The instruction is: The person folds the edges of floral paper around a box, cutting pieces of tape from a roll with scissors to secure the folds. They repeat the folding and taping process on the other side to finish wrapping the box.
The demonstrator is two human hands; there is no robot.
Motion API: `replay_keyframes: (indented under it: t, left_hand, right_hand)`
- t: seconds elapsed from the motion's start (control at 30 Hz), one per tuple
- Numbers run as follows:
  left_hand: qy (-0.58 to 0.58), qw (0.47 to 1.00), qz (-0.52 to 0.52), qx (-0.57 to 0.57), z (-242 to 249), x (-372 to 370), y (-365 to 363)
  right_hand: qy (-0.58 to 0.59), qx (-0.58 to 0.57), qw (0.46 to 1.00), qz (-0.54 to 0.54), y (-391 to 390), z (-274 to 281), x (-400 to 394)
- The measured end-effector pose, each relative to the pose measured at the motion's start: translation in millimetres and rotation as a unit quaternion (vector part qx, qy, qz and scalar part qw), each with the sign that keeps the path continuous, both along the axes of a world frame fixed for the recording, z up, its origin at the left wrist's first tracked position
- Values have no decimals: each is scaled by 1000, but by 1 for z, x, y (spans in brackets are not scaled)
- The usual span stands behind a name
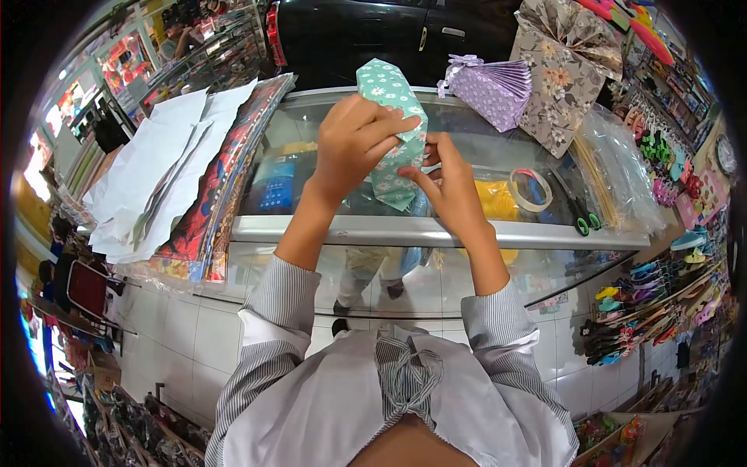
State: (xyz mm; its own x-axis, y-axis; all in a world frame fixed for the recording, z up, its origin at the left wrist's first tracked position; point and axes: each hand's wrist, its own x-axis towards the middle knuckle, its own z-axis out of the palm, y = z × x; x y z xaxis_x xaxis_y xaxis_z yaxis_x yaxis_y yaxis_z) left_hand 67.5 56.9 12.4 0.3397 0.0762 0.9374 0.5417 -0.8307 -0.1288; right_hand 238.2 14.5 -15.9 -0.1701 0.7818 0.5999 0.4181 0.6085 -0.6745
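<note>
Over the glass counter, a package in green paper with white daisies (381, 79) stands tilted between my two hands. My left hand (356, 140) lies across its front, fingers bent and pressed against the paper. At the package's right edge, my right hand (450, 183) pinches the paper between thumb and fingers. Just beyond, to the right, lies a purple flowered package with a pleated fan (494, 89). A larger brown flowered package (556, 93) with a pleated top is beside that one. The underside of the green package is hidden.
A roll of clear tape (531, 190) and scissors with green-lined handles (585, 222) lie on the glass counter (311, 226) at right. White paper sheets (156, 163) rest on colourful wrapping sheets (206, 214) at left. Clear plastic with thin sticks (615, 179) sits far right. A black car (350, 39) stands behind.
</note>
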Motion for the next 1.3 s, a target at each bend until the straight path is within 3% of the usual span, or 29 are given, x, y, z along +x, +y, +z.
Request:
replay_keyframes:
  t: [0.13,0.37,0.47,0.57,0.7,0.8,0.9,1.0,1.1,1.2,1.3]
  left_hand:
    - [1,992,72,100,-3,4,-12]
    - [-10,989,146,11,-28,14,-38]
    - [12,994,108,-11,-30,6,-38]
    - [-173,981,-75,-55,-25,7,-30]
    - [-187,969,-97,-129,-6,-4,-26]
    - [-97,976,-99,-169,-3,-17,-17]
    - [-102,972,-97,-189,6,-15,-15]
    - [-70,975,-115,-179,11,-15,-6]
    - [-78,968,-132,-197,8,-14,-3]
    - [-80,969,-149,-178,5,-14,0]
    - [-85,966,-166,-179,1,-17,4]
  right_hand:
    - [1,24,1000,-6,0,-3,1]
    - [19,36,999,7,6,-9,2]
    - [30,25,999,7,4,-9,0]
    - [23,-1,1000,6,3,-3,-1]
    - [-46,47,998,-14,0,8,4]
    - [-4,131,991,-11,6,21,5]
    - [37,228,973,11,15,40,2]
    - [42,143,978,147,39,42,10]
    - [25,193,971,141,46,41,12]
    - [82,159,970,165,45,35,9]
    - [56,183,966,176,53,32,11]
